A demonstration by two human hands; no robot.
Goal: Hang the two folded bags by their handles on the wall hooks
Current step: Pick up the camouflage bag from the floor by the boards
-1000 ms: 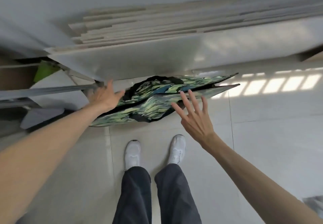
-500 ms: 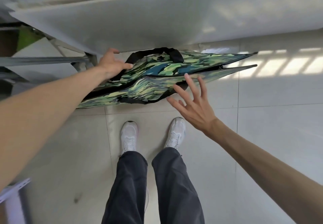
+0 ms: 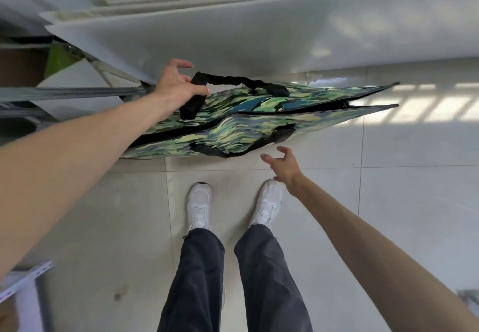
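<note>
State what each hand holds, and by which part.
Left hand grips the far black handle of the camouflage bag. Right hand is open, holding nothing.

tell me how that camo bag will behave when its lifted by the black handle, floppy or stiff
Probably fairly floppy: the camo bag is folded flat and its panels already bow and gape. It likely weighs little, since it looks empty. The black handle is soft webbing, crumpled in the left hand, so the bag may sag and swing.

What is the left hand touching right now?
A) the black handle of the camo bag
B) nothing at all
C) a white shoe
A: the left hand has its fingers on the black handle at the top of the camo bag, while the right hand hovers open below it.
</note>
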